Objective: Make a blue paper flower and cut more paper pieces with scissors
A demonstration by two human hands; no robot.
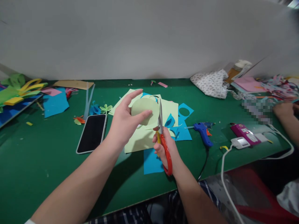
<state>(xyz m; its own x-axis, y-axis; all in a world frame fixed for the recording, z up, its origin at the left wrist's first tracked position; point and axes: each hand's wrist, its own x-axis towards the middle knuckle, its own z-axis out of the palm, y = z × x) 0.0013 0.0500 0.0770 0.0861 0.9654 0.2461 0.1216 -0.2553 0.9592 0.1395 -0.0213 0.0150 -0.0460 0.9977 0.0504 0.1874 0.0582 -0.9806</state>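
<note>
A pale green paper circle (142, 107) is pinched in my left hand (127, 116), thumb across its front and fingers behind. My right hand (167, 144) is wrapped round the red-handled scissors (166, 152), a bit of yellow also showing at the grip. The blades point up, at the circle's right edge. Beneath both hands lie pale green paper sheets (135, 141) and a blue sheet (151, 163). Curled blue paper pieces (170, 120) rest just right of the scissors, near a blue piece with a round hole (189, 107).
A black-screened phone (92, 133) lies left of the papers. To the right are a blue glue gun (203, 132), a purple device (245, 133) with a white cable, and a patterned cloth bag (210, 82). Another person's hand (283, 110) is at far right. Paper flowers (21, 88) stand far left.
</note>
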